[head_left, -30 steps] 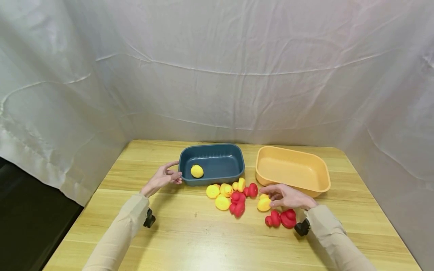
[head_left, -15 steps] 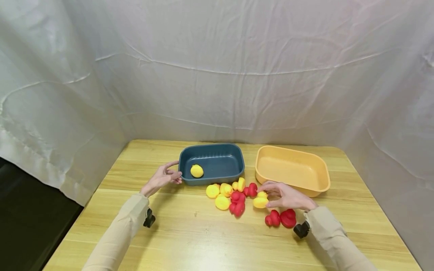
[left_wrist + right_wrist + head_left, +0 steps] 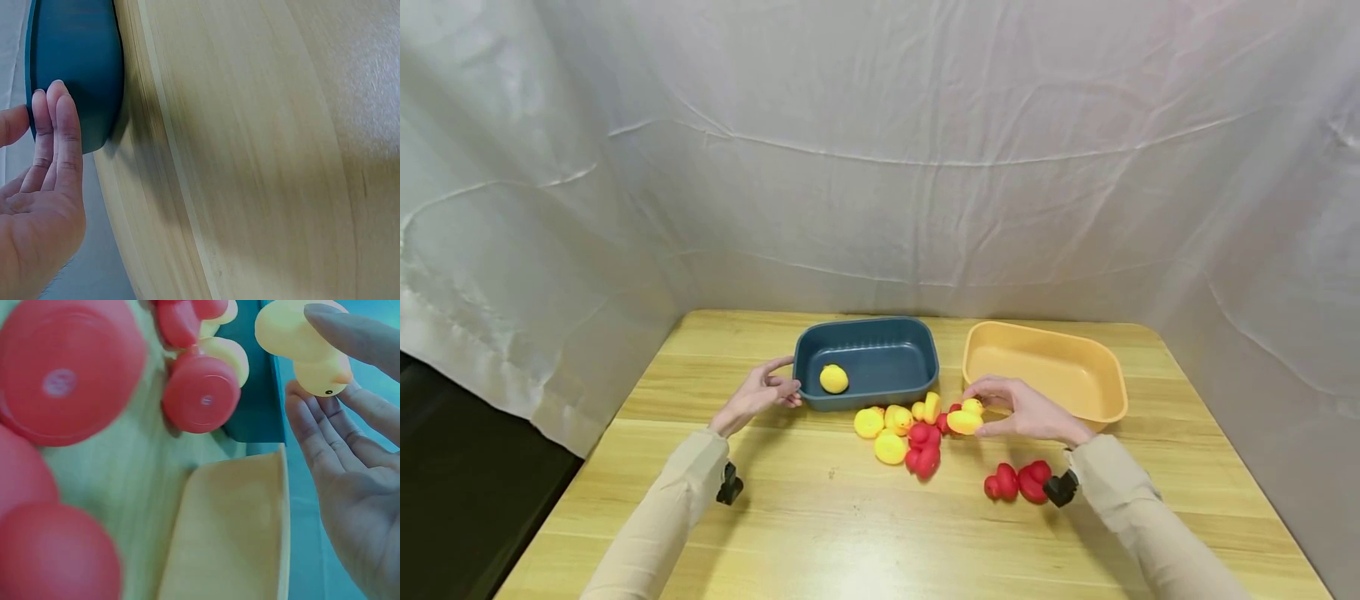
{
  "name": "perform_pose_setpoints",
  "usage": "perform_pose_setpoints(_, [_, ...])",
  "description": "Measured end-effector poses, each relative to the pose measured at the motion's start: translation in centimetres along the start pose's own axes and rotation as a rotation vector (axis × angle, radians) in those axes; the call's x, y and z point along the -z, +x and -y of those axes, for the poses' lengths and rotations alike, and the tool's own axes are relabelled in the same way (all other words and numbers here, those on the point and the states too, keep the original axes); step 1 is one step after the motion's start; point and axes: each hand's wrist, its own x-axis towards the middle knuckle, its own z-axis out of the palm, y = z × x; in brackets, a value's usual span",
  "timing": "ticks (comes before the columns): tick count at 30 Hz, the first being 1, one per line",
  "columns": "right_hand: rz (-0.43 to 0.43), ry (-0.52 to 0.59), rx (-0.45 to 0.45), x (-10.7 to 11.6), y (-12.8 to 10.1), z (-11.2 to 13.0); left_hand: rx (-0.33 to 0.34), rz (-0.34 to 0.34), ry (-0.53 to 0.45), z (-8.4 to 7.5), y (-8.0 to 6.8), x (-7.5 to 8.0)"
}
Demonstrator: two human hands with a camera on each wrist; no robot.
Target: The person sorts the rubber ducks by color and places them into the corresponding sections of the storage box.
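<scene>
My right hand pinches a yellow rubber duck between thumb and fingers. The duck is raised, overlapping a red rubber duck in the head view. In the right wrist view, the held duck hangs head-down, its eye and beak showing. My left hand rests at the left end of a dark blue bin, its fairly straight fingers against the outer wall. Inside that bin sits one yellow duck.
Several yellow ducks and red ducks cluster before the blue bin. Two red ducks lie below the right hand. An orange-yellow bin stands at the right. Pale curtains border the wooden table.
My right hand has lifted the yellow duck off the table and carried it left and away from me, towards the blue bin. The left hand stays at the bin's end.
</scene>
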Motion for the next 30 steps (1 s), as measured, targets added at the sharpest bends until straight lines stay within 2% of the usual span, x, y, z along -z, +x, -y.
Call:
perform_pose_setpoints(4, [-0.023,-0.006,0.014,0.6,0.9,0.4,-0.004,0.004,-0.002,0.0,0.0,0.0])
perform_pose_setpoints(14, [-0.069,-0.130,0.051,2.1,3.8,2.0,-0.009,0.004,0.011,-0.1,-0.1,0.0])
perform_pose_setpoints(19, [-0.072,-0.134,0.090,2.6,5.4,2.9,-0.006,-0.002,0.015,0.0,0.0,0.0])
perform_pose_setpoints(30, [-0.066,-0.172,0.045,2.6,9.0,3.6,-0.015,0.004,0.002,0.1,0.1,0.1])
